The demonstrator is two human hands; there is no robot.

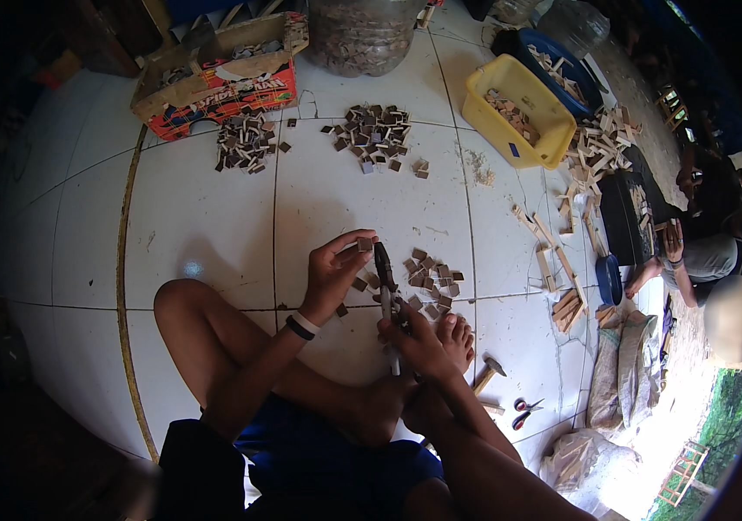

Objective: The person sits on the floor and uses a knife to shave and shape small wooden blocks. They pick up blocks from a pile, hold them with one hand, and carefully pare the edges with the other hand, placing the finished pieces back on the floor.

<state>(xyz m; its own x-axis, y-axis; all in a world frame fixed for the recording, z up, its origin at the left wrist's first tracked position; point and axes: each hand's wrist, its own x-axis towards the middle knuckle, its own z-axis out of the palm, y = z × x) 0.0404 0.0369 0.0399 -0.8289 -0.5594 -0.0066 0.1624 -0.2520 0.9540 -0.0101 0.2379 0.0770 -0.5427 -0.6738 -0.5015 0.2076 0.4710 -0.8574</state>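
Here, the left hand [328,280] pinches a brown tile [365,246] – likely light, stiff, best edge-held – while the right hand [420,340] grips pliers [383,265].

Pliers [385,286], brown square [365,245] in hands [329,276]

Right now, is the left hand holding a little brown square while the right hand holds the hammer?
Not quite: the right hand holds a dark-jawed tool like pliers. The head view shows the hammer lying on the tiled floor. The left hand does hold a little brown square.
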